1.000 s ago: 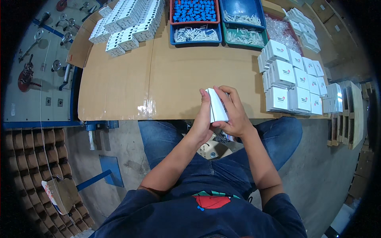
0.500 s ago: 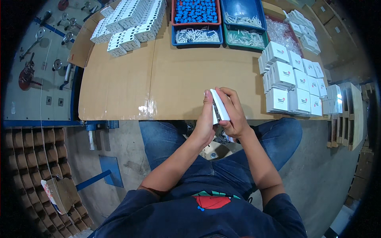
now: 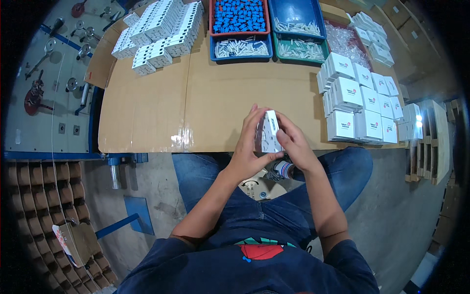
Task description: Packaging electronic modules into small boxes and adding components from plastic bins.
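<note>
Both hands, left (image 3: 247, 154) and right (image 3: 293, 144), were closed on a small white box (image 3: 270, 132) held between them above the worktop's (image 3: 196, 98) near edge, long axis pointing away, equally near each.

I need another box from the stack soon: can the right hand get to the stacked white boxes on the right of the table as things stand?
Probably yes, once freed. The right hand helps the left hand hold a small white box; the stacked white boxes lie just to its right, with bare cardboard tabletop between.
</note>
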Available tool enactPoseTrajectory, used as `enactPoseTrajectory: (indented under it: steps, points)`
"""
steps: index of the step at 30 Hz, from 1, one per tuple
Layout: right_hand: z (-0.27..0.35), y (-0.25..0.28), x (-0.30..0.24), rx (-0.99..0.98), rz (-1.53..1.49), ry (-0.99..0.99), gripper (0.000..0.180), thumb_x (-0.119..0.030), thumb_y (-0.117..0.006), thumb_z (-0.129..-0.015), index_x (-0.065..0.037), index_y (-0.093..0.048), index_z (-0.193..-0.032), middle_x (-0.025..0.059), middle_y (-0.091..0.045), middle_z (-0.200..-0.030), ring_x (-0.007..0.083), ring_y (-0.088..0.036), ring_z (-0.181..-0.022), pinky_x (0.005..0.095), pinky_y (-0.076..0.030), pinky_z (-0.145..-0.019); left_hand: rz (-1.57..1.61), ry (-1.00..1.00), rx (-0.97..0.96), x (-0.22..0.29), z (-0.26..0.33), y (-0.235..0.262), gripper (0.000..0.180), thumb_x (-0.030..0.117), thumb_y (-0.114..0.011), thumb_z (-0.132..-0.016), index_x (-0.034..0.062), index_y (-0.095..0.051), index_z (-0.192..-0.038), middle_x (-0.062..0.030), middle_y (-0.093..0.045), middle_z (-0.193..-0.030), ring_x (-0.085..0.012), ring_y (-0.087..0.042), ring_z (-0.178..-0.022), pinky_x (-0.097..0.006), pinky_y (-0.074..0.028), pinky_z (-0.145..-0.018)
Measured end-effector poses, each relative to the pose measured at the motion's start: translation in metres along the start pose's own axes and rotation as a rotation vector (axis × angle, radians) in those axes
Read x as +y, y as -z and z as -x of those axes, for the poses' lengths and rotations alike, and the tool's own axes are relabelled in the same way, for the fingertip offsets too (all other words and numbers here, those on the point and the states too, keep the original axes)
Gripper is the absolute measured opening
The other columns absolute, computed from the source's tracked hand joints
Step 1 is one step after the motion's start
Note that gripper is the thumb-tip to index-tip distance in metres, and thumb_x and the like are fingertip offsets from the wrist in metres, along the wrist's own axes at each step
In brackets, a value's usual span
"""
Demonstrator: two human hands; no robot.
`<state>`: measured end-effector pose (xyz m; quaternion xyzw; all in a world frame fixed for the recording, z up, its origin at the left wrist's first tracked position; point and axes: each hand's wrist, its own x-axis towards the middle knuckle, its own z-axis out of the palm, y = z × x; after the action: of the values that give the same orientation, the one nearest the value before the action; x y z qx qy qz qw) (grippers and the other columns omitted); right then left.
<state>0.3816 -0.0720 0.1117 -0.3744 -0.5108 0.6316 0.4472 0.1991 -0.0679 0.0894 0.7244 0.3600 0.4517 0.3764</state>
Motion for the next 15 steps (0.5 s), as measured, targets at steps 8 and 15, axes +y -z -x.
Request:
enactPoseTrajectory:
  steps: [8,15]
  points:
    - [-0.004,-0.015,0.004,0.136,0.325,0.094,0.074,-0.02,-0.083,-0.088,-0.007,-0.047,-0.151,0.0098,-0.063,-0.129,0.0212,-0.061,-0.115,0.0356,-0.051,-0.098,0.498,0.072,0.126,-0.008,0.008,-0.008,0.101,0.052,-0.076,-0.09,0.0089,-0.023,-0.164,-0.0162,-0.032,-0.162,-0.0352,-0.029,-0.153,-0.051,-0.027,-0.124]
    - [-0.004,-0.005,0.004,0.067,0.44,0.151,0.094,-0.025,-0.092,-0.073,-0.009,-0.047,-0.155,0.0156,-0.05,-0.15,0.0312,-0.052,-0.136,0.0406,-0.042,-0.114,0.742,0.516,-0.046,0.008,-0.008,0.007,0.08,0.027,-0.07,-0.099,0.0121,-0.026,-0.165,-0.0081,-0.036,-0.156,-0.0216,-0.05,-0.132,-0.036,-0.045,-0.108]
